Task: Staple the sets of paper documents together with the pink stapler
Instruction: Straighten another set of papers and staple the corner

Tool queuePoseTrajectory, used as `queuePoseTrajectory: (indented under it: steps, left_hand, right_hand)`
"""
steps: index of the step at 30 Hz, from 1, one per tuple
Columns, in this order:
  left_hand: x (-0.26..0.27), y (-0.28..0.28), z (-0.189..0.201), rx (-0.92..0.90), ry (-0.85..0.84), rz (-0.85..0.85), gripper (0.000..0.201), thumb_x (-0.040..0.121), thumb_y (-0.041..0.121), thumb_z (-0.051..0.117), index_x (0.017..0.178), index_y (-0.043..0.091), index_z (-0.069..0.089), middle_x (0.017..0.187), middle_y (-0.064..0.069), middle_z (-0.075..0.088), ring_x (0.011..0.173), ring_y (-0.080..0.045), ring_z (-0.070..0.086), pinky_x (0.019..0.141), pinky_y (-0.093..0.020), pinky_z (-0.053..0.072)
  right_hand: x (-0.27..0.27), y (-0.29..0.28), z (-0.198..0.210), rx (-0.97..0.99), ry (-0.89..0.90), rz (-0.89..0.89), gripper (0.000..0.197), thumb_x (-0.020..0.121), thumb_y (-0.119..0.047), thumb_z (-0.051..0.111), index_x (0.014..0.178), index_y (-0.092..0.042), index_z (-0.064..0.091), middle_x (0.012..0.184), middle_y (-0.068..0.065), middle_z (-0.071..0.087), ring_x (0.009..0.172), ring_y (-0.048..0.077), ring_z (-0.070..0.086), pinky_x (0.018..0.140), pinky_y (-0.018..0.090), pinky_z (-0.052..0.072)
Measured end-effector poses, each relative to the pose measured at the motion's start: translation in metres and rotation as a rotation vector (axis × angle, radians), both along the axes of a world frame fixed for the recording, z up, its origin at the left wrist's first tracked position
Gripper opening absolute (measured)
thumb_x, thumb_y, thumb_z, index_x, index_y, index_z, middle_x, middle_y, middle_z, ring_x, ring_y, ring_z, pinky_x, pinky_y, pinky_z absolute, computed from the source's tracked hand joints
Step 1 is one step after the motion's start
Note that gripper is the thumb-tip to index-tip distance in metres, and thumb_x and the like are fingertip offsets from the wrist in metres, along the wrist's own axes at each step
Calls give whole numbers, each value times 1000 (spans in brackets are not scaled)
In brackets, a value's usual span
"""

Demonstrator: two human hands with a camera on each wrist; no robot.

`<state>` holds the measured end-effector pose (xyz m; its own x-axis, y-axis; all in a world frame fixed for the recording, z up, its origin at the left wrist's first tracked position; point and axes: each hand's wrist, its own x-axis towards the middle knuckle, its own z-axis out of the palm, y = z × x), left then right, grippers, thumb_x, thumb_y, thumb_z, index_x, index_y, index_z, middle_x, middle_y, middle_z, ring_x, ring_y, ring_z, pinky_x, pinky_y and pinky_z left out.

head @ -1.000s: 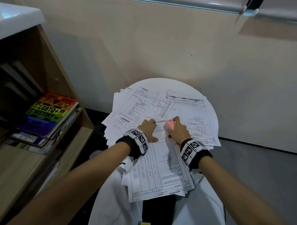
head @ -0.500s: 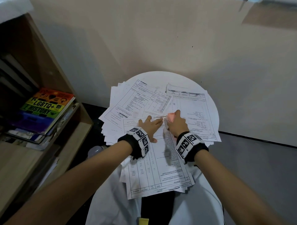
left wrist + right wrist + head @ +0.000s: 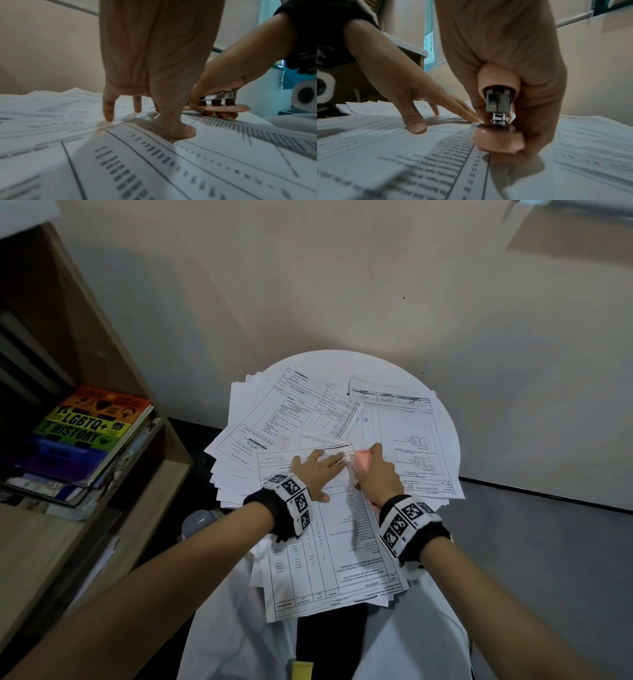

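Printed paper sets cover a small round white table [image 3: 342, 361]. The nearest set [image 3: 329, 546] lies toward me, its far end under both hands. My left hand [image 3: 320, 470] lies flat with straight, spread fingers [image 3: 109, 108] pressing the sheet down. My right hand [image 3: 375, 474] grips the pink stapler [image 3: 362, 459] at the set's far right corner. In the right wrist view the stapler [image 3: 499, 139] sits on the paper, its metal magazine and spring showing. In the left wrist view the stapler [image 3: 223, 108] lies low on the sheets, right fingers curled round it.
A spread pile of forms [image 3: 274, 422] lies at the table's left and another set [image 3: 407, 433] at the right. A wooden bookshelf [image 3: 113, 364] with a rainbow-covered book [image 3: 85, 433] stands at the left. A beige wall is close behind the table. Grey floor lies to the right.
My left hand has opened from loosely curled to flat, fingers now reaching toward the stapler. The right hand with the stapler stays at the same corner. The head view has tilted down slightly.
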<state>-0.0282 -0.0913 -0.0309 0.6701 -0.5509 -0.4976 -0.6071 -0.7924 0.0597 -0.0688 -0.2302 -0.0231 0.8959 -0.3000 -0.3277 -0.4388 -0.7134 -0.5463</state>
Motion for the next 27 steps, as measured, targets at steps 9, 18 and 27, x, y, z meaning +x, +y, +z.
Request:
queuePoseTrajectory:
  steps: [9,18,27]
  left_hand:
    - [16,-5,-7,-34,26,-64,100,80,30,72,152,16,4,160,7,-5,148,-26,-1,112,-51,32]
    - [23,0,-21,-170,16,-65,101,75,28,77,150,7,14,160,-5,8,148,-28,7,121,-42,16]
    - [22,-2,-21,-199,-12,-64,97,74,30,78,149,7,20,158,-8,16,146,-31,12,121,-39,13]
  right_hand:
    - [0,-2,-1,10,-7,-4,43,95,-31,51,129,-11,33,116,21,57,95,38,61,73,39,49]
    - [12,6,0,1,31,-48,52,96,-28,50,138,-9,26,124,23,53,105,39,59,77,40,47]
    - [21,13,-7,-119,-37,-12,49,95,-17,50,138,-16,27,114,19,59,96,37,61,67,37,43]
